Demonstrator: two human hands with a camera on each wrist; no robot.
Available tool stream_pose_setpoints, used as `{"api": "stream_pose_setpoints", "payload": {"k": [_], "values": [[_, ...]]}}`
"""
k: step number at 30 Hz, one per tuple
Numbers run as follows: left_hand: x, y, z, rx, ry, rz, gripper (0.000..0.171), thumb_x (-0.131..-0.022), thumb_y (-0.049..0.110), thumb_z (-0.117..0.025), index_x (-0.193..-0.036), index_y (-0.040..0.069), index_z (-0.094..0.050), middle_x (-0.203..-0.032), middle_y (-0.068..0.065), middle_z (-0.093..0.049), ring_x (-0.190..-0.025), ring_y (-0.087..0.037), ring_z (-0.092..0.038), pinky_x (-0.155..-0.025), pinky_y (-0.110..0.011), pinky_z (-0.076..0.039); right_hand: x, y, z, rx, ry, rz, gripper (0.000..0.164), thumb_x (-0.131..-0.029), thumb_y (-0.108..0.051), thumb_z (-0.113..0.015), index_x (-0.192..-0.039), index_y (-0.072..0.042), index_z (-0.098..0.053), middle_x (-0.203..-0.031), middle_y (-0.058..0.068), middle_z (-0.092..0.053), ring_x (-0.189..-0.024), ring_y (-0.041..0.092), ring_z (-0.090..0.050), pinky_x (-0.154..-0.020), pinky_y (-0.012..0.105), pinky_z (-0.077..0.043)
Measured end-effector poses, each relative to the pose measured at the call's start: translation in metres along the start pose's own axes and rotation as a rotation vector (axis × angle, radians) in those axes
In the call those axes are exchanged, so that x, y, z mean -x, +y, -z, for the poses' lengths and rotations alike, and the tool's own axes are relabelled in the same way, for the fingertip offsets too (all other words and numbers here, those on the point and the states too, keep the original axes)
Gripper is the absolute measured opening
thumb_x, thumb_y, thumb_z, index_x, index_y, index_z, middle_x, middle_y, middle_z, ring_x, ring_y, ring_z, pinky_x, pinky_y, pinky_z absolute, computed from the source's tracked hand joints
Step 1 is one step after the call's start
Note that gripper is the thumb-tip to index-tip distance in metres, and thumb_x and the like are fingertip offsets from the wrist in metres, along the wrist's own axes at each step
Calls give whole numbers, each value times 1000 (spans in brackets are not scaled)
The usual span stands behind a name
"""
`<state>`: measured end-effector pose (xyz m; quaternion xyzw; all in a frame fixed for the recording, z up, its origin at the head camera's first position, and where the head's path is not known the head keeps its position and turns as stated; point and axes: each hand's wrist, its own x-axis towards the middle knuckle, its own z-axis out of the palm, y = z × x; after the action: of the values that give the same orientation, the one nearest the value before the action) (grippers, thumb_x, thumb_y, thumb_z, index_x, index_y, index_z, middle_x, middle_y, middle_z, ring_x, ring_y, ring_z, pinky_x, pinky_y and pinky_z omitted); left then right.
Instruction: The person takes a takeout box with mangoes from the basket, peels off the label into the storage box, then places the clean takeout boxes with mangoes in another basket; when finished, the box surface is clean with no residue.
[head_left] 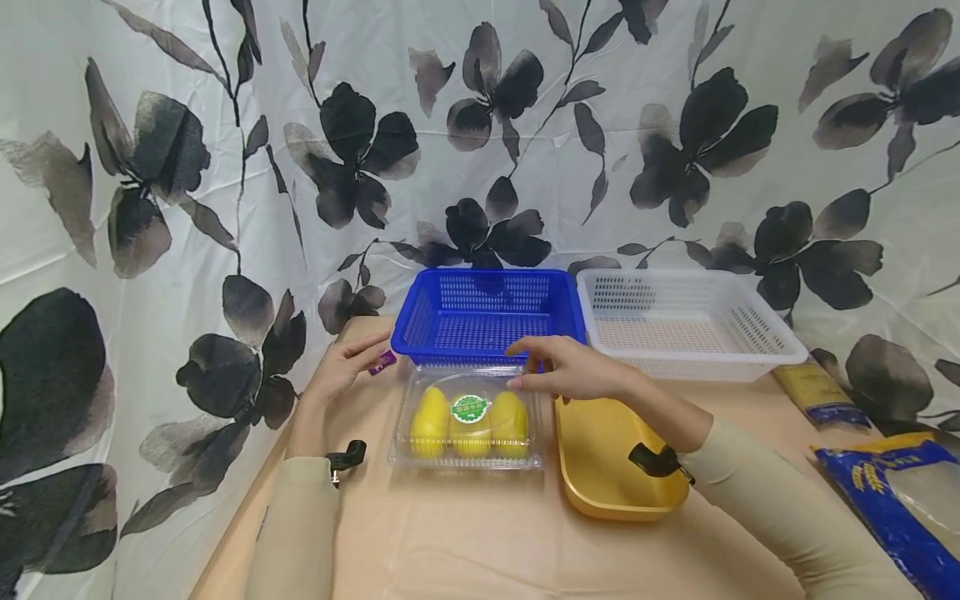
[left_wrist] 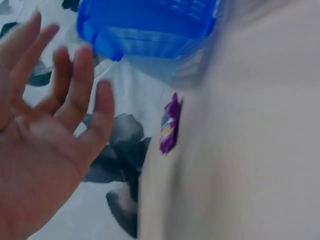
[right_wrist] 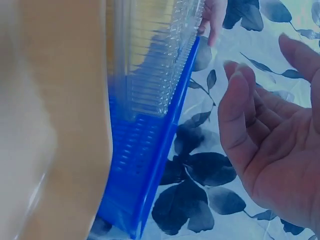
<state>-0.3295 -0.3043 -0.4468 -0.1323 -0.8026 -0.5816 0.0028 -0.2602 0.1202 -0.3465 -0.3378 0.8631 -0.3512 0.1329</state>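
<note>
A clear plastic box (head_left: 467,458) with yellow fruit-like items and a green round label stands in front of the blue basket (head_left: 408,333). My right hand (head_left: 573,367) hovers by the box's upper right corner, fingers loosely bent and nothing in them; the right wrist view shows the same bare palm (right_wrist: 280,145). At the basket's left front corner is my left hand (head_left: 345,367), near a small purple packet (head_left: 382,362). In the left wrist view this packet (left_wrist: 170,125) lies on the table, apart from the spread fingers of the left hand (left_wrist: 55,120).
Right of the box sits a yellow tray (head_left: 600,467). A white basket (head_left: 697,362) stands behind it, beside the blue one. Farther right lie a yellow packet (head_left: 817,392) and a blue bag (head_left: 885,500). Flowered cloth (head_left: 562,192) hangs behind the table.
</note>
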Motion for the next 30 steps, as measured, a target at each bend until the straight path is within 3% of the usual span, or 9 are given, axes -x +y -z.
{"api": "stream_pose_setpoints", "payload": {"k": [2,6,9,14,17,21,26,30], "values": [[5,2,3,30,-80,22,46,-103,21,-67,-145,4,-61,-129,6,-73,-111,-7,-69,-94,-18,-55,-2,0,0,-37,20,3,51,-98,-38,-73,-141,-15,-59,-100,4,-71,-67,25,-62,-53,40,-59],[12,7,2,42,-280,21,48,-102,9,-66,-148,1,-56,-146,-15,-62,-135,-31,-57,-102,-19,-51,-7,-2,-3,-94,57,26,47,-98,-36,-73,-139,-16,-61,-105,5,-70,-71,29,-62,-57,41,-59],[14,10,-3,30,-388,9,52,-103,4,-61,-153,4,-50,-156,-25,-48,-145,-42,-41,-107,-21,-48,-12,-4,-4,-125,74,69,46,-99,-31,-73,-140,-17,-61,-108,5,-70,-73,34,-63,-59,38,-58],[14,15,-12,36,-506,57,60,-101,7,-66,-157,8,-46,-167,-15,-38,-158,-36,-24,-125,-46,-33,-20,-5,-4,-172,82,146,45,-100,-25,-72,-143,-19,-60,-116,6,-70,-82,35,-64,-63,38,-60],[12,16,-19,54,-548,104,63,-99,10,-69,-157,10,-46,-169,-10,-35,-159,-36,-21,-127,-58,-22,-26,-4,-6,-203,79,151,46,-99,-25,-72,-143,-20,-60,-120,7,-68,-88,37,-64,-71,48,-61],[10,15,-25,71,-555,135,61,-99,6,-68,-156,13,-49,-169,-9,-35,-160,-37,-18,-128,-62,-18,-35,0,-12,-223,39,134,46,-99,-25,-72,-143,-19,-60,-124,6,-68,-95,39,-66,-78,56,-61],[11,15,-27,73,-548,128,61,-98,4,-67,-156,13,-49,-169,-9,-35,-161,-38,-16,-127,-66,-15,-45,7,-18,-196,-18,116,44,-100,-24,-72,-142,-18,-62,-132,11,-68,-104,24,-67,-88,42,-60],[10,15,-28,68,-551,123,63,-97,7,-70,-156,15,-49,-168,-7,-37,-161,-36,-17,-127,-64,-16,-50,12,-20,-204,-60,109,45,-100,-23,-71,-143,-15,-61,-135,18,-66,-107,22,-66,-90,34,-56]]}}
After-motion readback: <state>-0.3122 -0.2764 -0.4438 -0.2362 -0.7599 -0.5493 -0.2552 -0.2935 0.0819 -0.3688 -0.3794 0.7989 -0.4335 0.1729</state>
